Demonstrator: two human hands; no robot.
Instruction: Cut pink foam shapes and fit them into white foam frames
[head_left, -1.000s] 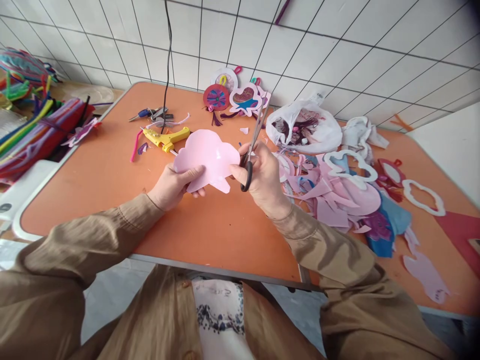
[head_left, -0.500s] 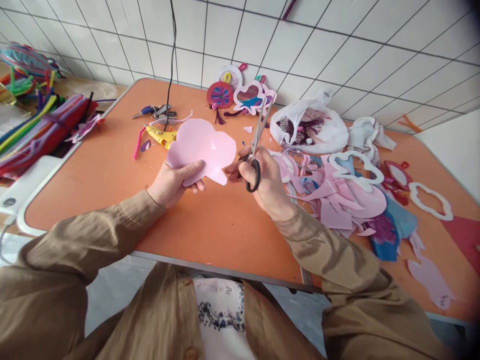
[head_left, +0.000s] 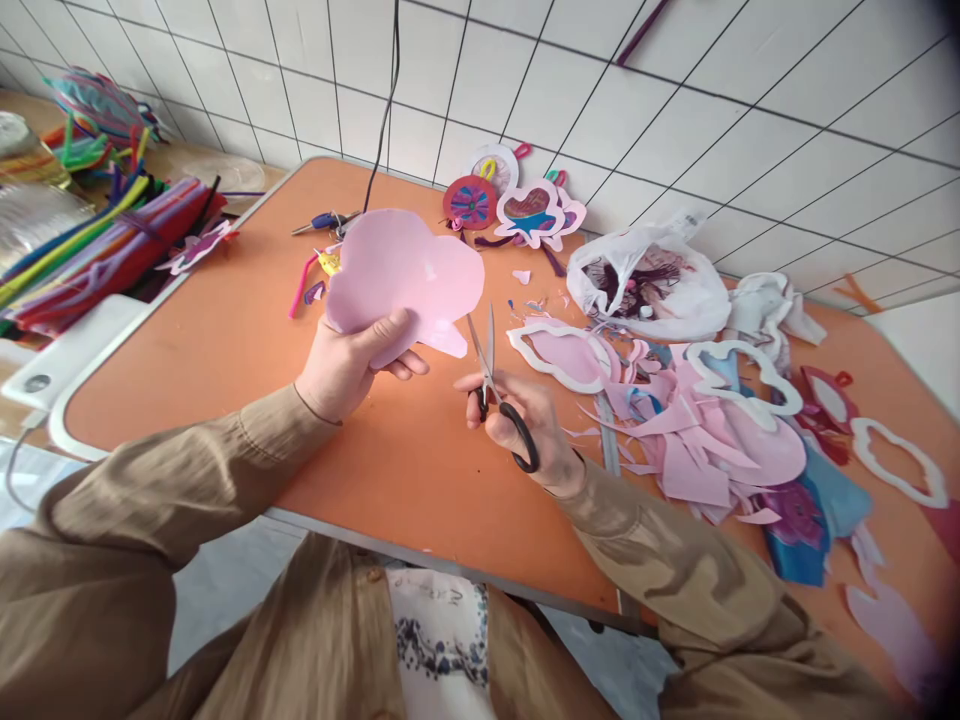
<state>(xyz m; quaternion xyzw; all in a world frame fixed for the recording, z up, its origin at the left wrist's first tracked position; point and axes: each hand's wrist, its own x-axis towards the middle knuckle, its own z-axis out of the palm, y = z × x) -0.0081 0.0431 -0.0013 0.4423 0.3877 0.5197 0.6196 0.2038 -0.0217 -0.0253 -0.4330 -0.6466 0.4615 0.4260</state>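
Observation:
My left hand grips a pink foam sheet by its lower edge, thumb on top and fingers beneath. The sheet has a rounded, cloud-like outline with a pointed tab at its lower right. In my right hand are scissors with black handles, fingers through the loops. Their blades are slightly parted and point up, just right of the tab and apart from the foam. Behind the sheet, a yellow glue gun is mostly hidden.
Pink foam scraps pile up on the orange table at right, with white cloud-shaped frames around them. A white plastic bag lies behind. Finished ornaments rest by the tiled wall. Keys and pipe cleaners are at left.
The scissors have come down and swung from leaning right to nearly upright, blades now by the foam's tab. My left hand still holds the sheet. The whole view has turned slightly left.

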